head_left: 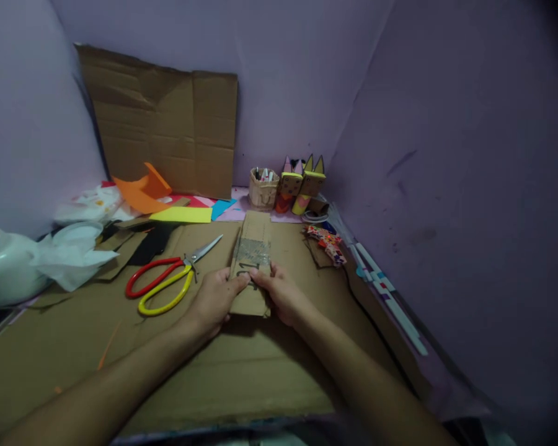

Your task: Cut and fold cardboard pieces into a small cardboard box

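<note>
Between my two hands is a long narrow piece of folded cardboard [255,238], with a strip of clear tape and dark printed characters on its upper face. My left hand [216,297] grips its left edge, thumb on top and fingers underneath. On the opposite edge my right hand [281,291] holds it the same way, its thumb close to the left one. The fingers below the cardboard are mostly hidden. To the left lie scissors [172,279] with one red and one yellow handle, blades parted and pointing away.
A cardboard sheet [167,124] leans on the back wall. Coloured paper [181,214], a pen holder [263,189] and cardboard animal figures [302,186] stand or lie along the back. A white container [9,266] is at left; paper strips [390,297] and a black cable [367,316] run at right.
</note>
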A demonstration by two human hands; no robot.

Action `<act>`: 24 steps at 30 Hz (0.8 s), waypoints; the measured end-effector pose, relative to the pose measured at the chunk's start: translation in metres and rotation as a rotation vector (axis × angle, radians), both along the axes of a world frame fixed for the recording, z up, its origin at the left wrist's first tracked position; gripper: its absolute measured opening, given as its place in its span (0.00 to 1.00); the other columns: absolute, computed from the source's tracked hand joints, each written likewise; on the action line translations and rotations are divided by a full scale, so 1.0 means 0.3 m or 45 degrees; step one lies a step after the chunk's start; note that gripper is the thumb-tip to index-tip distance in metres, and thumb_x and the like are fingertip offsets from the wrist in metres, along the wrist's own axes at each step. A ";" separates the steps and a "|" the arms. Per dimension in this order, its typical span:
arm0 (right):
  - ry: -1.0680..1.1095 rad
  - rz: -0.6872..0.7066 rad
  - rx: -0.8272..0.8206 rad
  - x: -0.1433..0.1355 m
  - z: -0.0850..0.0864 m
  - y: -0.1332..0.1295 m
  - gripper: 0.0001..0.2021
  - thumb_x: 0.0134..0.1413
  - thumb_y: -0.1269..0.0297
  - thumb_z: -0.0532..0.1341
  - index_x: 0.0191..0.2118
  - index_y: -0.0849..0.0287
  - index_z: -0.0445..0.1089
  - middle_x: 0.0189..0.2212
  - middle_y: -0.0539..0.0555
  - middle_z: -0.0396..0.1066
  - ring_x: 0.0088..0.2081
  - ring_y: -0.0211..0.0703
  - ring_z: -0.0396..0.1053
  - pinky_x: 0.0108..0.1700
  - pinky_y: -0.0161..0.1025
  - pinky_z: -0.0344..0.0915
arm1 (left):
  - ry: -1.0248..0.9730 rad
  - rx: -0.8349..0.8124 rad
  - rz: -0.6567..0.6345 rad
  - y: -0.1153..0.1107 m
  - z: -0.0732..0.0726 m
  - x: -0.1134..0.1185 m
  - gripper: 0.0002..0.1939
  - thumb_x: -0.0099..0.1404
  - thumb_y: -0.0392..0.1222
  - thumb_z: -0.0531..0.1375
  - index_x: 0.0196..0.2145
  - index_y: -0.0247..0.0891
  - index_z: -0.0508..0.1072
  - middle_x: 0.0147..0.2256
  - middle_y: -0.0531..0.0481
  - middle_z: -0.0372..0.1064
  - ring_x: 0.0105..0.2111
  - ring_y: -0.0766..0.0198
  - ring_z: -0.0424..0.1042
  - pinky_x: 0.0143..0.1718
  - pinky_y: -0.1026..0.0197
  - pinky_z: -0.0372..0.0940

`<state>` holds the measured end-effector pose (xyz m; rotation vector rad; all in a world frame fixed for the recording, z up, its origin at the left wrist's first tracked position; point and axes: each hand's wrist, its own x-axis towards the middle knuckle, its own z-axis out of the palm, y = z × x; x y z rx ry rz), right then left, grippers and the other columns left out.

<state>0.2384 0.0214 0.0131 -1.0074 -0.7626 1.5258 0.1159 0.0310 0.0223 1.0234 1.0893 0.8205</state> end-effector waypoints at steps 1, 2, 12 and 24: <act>0.006 -0.002 0.012 -0.004 -0.003 0.001 0.17 0.33 0.63 0.68 0.34 0.59 0.67 0.23 0.48 0.71 0.24 0.36 0.67 0.29 0.33 0.64 | 0.014 -0.017 0.003 0.003 0.000 -0.001 0.11 0.51 0.44 0.61 0.29 0.34 0.69 0.19 0.54 0.67 0.15 0.70 0.63 0.11 0.71 0.53; 0.011 -0.003 0.020 -0.006 -0.006 0.003 0.18 0.32 0.63 0.68 0.35 0.59 0.67 0.24 0.48 0.72 0.25 0.37 0.68 0.30 0.34 0.65 | 0.023 -0.033 -0.002 0.005 0.001 -0.001 0.11 0.51 0.45 0.61 0.29 0.34 0.69 0.18 0.54 0.66 0.13 0.71 0.61 0.09 0.71 0.50; -0.002 -0.081 0.144 -0.011 0.015 -0.015 0.16 0.36 0.63 0.67 0.35 0.58 0.66 0.30 0.50 0.73 0.30 0.38 0.69 0.37 0.37 0.65 | -0.029 0.093 -0.057 0.000 -0.006 -0.010 0.20 0.52 0.55 0.61 0.33 0.33 0.70 0.20 0.53 0.67 0.17 0.69 0.64 0.14 0.69 0.55; 0.128 -0.135 0.035 0.045 0.039 -0.016 0.15 0.33 0.58 0.69 0.28 0.62 0.71 0.20 0.50 0.73 0.22 0.38 0.68 0.26 0.35 0.65 | 0.077 0.384 -0.212 -0.034 0.017 -0.022 0.16 0.56 0.50 0.60 0.34 0.34 0.71 0.27 0.50 0.72 0.26 0.63 0.70 0.27 0.65 0.64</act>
